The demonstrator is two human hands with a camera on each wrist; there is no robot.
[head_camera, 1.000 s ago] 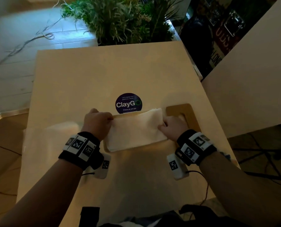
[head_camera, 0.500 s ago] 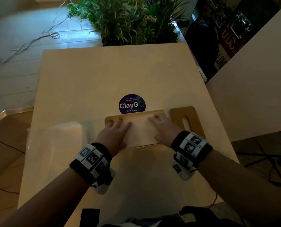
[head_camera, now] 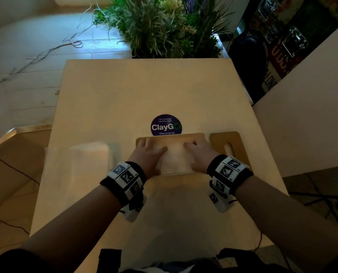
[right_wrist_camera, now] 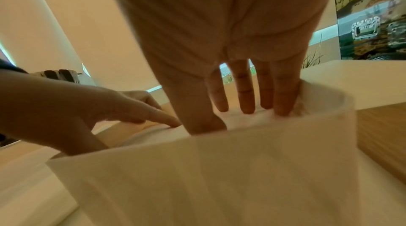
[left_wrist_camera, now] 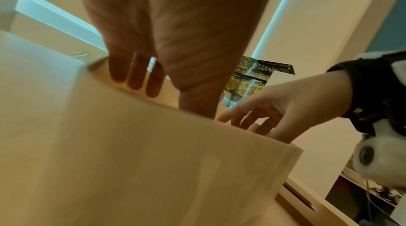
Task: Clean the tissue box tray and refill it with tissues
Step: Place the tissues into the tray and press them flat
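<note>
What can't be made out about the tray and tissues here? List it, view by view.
- Head view: both the left hand and right hand cover much of the tissues; the tray floor is hidden.
- Left wrist view: the tray wall blocks the inside; motion blur.
- Right wrist view: the wall hides how deep the stack sits.
- Head view: the sticker small print is too small to read.

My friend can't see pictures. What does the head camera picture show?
Two hands, the left hand and the right hand, press flat on a stack of white tissues in a wooden tray on a pale table. A wooden lid with a slot lies just right of the tray.
</note>
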